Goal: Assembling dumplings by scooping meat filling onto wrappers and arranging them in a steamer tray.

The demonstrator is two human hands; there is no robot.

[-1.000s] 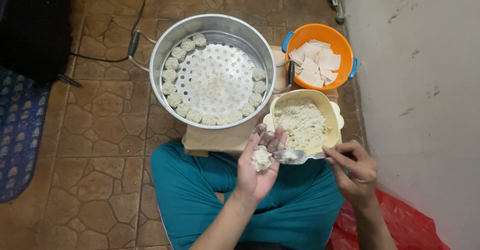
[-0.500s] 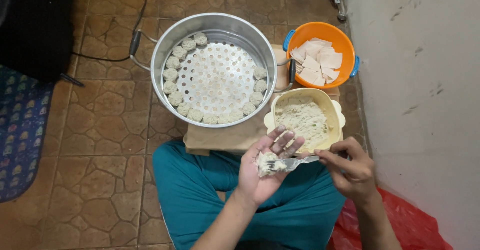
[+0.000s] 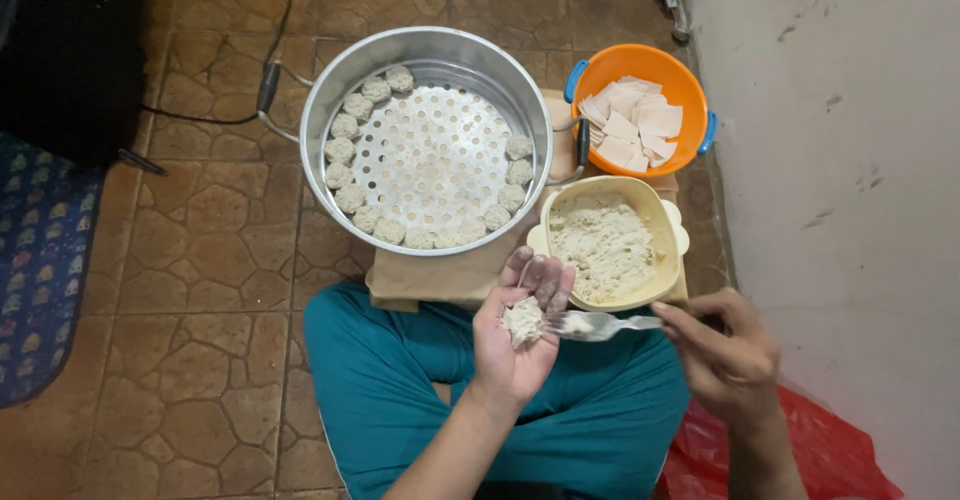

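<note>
On the open palm of the left hand (image 3: 517,335) lies a small lump of pale filling (image 3: 522,318), seemingly on a thin wrapper, though that is hard to make out. The hand's fingers are spread and slightly curled upward, cupping the lump above the person's lap. Touching the lump from the right is the bowl of a metal spoon (image 3: 590,325), whose handle is pinched between the thumb and fingers of the right hand (image 3: 722,355); those fingers are closed tight on it. Both hands hover over crossed legs in teal trousers (image 3: 400,390). Just ahead of the hands sits a cream bowl (image 3: 665,280) holding more of the same minced filling. Beyond it stands an orange bowl (image 3: 655,65) with a stack of square pale wrappers (image 3: 632,125). To the left of both rests a round metal steamer pan (image 3: 335,110) with a holed tray, and finished dumplings (image 3: 350,198) line its edge in a ring. Brown stone tiles (image 3: 200,260) cover the floor.
</note>
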